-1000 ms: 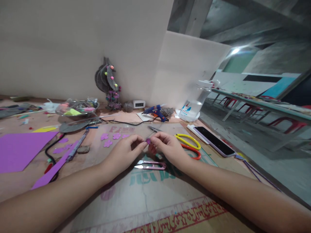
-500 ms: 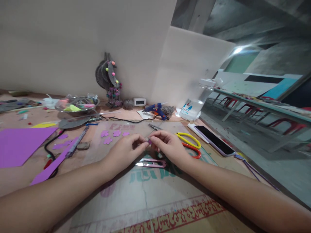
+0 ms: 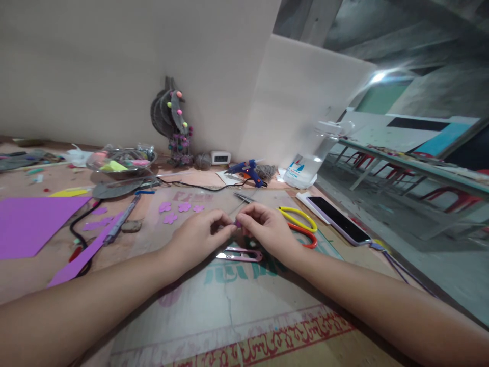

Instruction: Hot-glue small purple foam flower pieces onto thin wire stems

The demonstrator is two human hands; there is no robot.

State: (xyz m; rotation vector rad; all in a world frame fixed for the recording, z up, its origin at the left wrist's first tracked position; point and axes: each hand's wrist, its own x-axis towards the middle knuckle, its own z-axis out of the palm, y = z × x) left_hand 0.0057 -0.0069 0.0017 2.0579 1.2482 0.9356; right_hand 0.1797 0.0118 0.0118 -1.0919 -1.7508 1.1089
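Observation:
My left hand (image 3: 200, 235) and my right hand (image 3: 266, 229) meet over the cardboard sheet (image 3: 237, 300), fingertips pinched together on a small purple foam piece (image 3: 237, 224). A thin wire seems to run up from the piece, though it is too fine to be sure. Pink thread snips (image 3: 240, 253) lie on the cardboard just below my hands. Several purple foam flowers (image 3: 179, 210) rest a little to the left of my left hand.
Yellow and red scissors (image 3: 300, 224) and a phone (image 3: 336, 219) lie to the right. A blue glue gun (image 3: 246, 171), a white clock (image 3: 220, 158), a water bottle (image 3: 305, 165), a bowl of scraps (image 3: 120, 162), purple foam sheet (image 3: 30, 224) and strip (image 3: 82, 252) lie around.
My hands stay pinched together on the purple piece, with only small finger shifts. The view has tilted slightly.

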